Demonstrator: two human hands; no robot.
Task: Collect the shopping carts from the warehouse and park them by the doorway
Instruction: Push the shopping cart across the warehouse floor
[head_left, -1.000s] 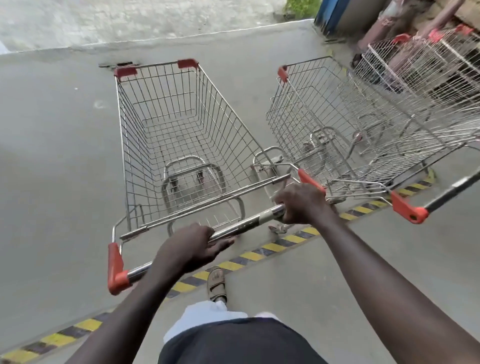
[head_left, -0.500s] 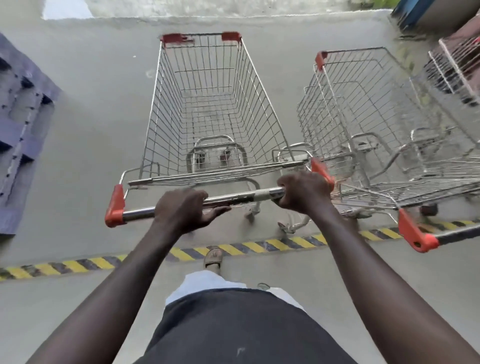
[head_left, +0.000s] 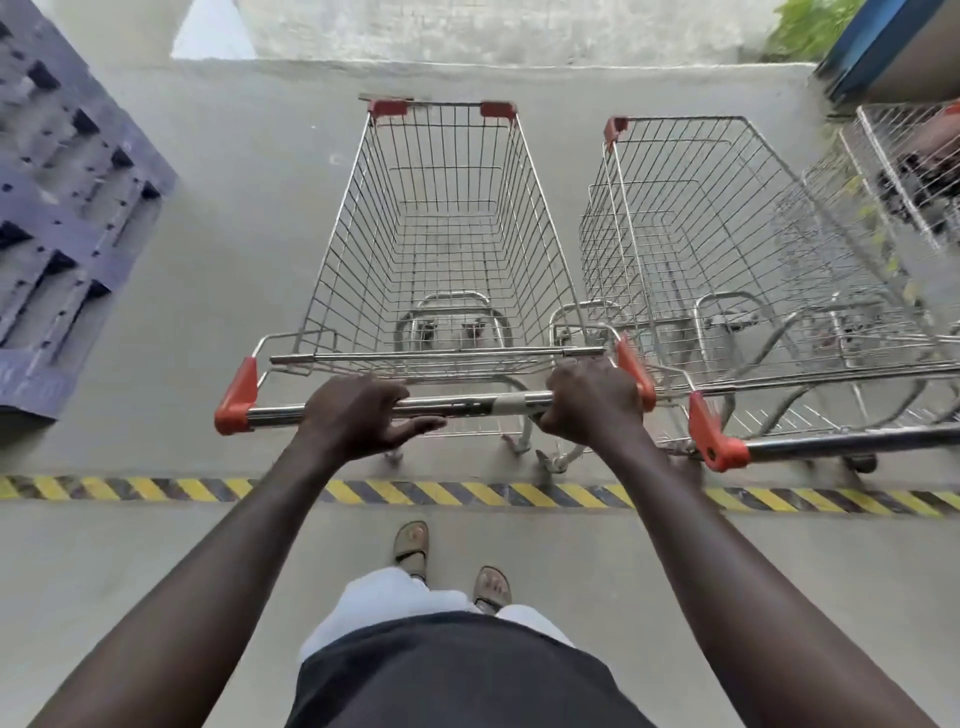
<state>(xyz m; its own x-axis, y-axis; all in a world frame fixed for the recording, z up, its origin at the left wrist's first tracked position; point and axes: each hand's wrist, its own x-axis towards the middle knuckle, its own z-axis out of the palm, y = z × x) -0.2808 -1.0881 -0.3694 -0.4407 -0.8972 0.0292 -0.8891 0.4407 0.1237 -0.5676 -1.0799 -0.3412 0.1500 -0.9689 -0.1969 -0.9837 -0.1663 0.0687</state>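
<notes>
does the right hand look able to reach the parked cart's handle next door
Probably yes: the right hand grips its own cart's handle, and the parked cart's handle lies just beside it, nothing between.

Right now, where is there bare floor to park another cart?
Bare concrete lies between the purple pallet and the held cart, beyond the hazard stripe. The right is crowded: a parked cart stands close beside the held one, a third cart past it.

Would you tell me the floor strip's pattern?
The floor strip has yellow-black diagonal stripes; head view.
</notes>
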